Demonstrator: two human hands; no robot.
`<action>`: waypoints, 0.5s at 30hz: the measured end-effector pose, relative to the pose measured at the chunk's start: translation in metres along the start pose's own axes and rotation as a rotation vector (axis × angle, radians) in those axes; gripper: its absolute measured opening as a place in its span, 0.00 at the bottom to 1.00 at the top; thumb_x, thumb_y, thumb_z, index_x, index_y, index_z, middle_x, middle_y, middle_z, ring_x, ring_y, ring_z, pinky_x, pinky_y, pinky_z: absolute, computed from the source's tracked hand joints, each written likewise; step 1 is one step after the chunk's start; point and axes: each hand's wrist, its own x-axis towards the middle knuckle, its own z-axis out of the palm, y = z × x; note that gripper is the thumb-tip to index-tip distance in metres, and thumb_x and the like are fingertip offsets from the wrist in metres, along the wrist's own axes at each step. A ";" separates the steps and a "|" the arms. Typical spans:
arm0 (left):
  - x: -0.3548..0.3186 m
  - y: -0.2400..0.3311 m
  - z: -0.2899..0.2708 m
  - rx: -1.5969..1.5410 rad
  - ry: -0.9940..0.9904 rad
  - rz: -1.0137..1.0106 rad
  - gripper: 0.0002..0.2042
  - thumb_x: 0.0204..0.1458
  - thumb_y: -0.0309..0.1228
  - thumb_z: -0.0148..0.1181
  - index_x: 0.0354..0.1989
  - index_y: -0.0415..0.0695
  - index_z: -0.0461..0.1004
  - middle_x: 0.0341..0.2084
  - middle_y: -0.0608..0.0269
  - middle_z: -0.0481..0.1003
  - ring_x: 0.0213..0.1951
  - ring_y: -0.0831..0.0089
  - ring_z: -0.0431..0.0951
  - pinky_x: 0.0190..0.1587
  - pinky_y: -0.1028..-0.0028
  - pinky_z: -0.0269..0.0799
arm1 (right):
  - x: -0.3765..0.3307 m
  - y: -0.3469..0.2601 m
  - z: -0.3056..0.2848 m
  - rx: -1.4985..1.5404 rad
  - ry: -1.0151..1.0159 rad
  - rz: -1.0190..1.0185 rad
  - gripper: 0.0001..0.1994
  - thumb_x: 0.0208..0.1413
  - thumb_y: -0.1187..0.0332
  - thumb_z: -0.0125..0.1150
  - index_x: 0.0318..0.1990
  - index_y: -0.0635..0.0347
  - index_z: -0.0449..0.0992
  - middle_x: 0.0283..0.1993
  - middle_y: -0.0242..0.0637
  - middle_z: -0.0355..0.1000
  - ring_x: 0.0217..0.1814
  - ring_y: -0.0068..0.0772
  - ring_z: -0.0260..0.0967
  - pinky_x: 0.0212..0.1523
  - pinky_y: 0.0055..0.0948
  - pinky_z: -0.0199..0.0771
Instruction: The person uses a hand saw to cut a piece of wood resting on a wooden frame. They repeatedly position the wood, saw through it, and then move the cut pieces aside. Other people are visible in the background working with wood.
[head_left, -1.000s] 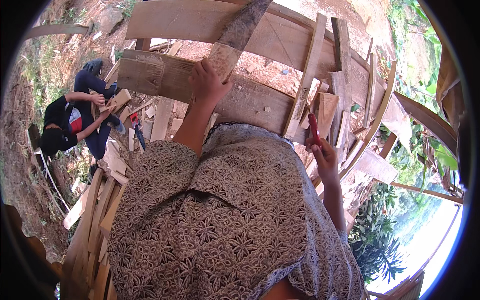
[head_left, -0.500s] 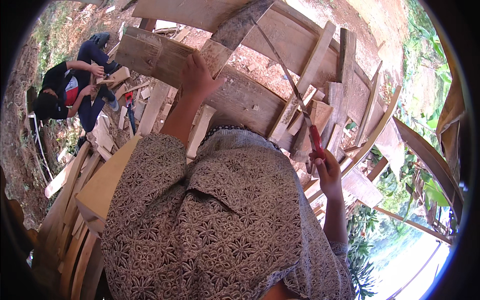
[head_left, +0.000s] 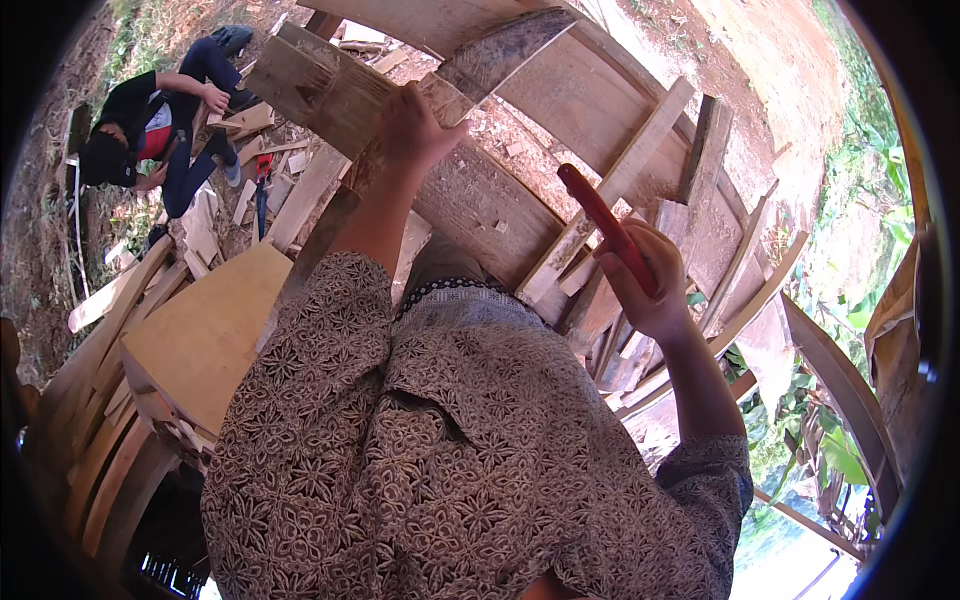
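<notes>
My left hand [head_left: 418, 135] presses down on a board [head_left: 500, 52] with a dark, weathered face and a pale end. Its fingers curl at the pale end and its thumb sticks out to the right. That board lies across a wide plank [head_left: 490, 200] in front of my body. To the right, my right hand [head_left: 648, 275] is closed around the red handle of a saw [head_left: 605, 218], raised over the wood pieces. Only the red handle shows; the blade cannot be made out now.
Loose battens [head_left: 640, 150] and offcuts lie on the right. A pale wooden panel [head_left: 205, 330] and stacked strips stand at the left. Another person [head_left: 165, 130] sits at the far left handling wood, near a red-handled saw [head_left: 262, 190] on the ground.
My right hand has moved up and turned the saw; its long thin blade, seen before against the boards, no longer shows. My left hand stays on the board. The view has shifted slightly.
</notes>
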 end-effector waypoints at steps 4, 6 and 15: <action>-0.001 0.001 0.000 -0.020 0.015 -0.012 0.43 0.39 0.58 0.73 0.55 0.39 0.62 0.51 0.47 0.69 0.58 0.49 0.70 0.57 0.46 0.66 | 0.019 0.002 0.002 -0.106 -0.048 0.044 0.11 0.58 0.68 0.64 0.28 0.64 0.73 0.23 0.37 0.63 0.25 0.35 0.62 0.30 0.36 0.60; -0.001 0.003 -0.001 -0.023 0.021 -0.018 0.43 0.39 0.57 0.73 0.55 0.38 0.63 0.50 0.45 0.70 0.57 0.48 0.71 0.57 0.47 0.66 | 0.022 0.007 0.002 -0.116 -0.061 0.057 0.13 0.60 0.66 0.65 0.27 0.64 0.72 0.22 0.37 0.62 0.25 0.35 0.61 0.31 0.37 0.60; -0.001 0.007 -0.001 0.083 0.016 -0.039 0.41 0.40 0.59 0.72 0.53 0.39 0.63 0.50 0.47 0.70 0.56 0.50 0.71 0.55 0.46 0.67 | 0.028 0.038 0.010 -0.111 0.001 0.044 0.16 0.58 0.64 0.68 0.23 0.62 0.70 0.19 0.35 0.61 0.19 0.30 0.59 0.24 0.35 0.57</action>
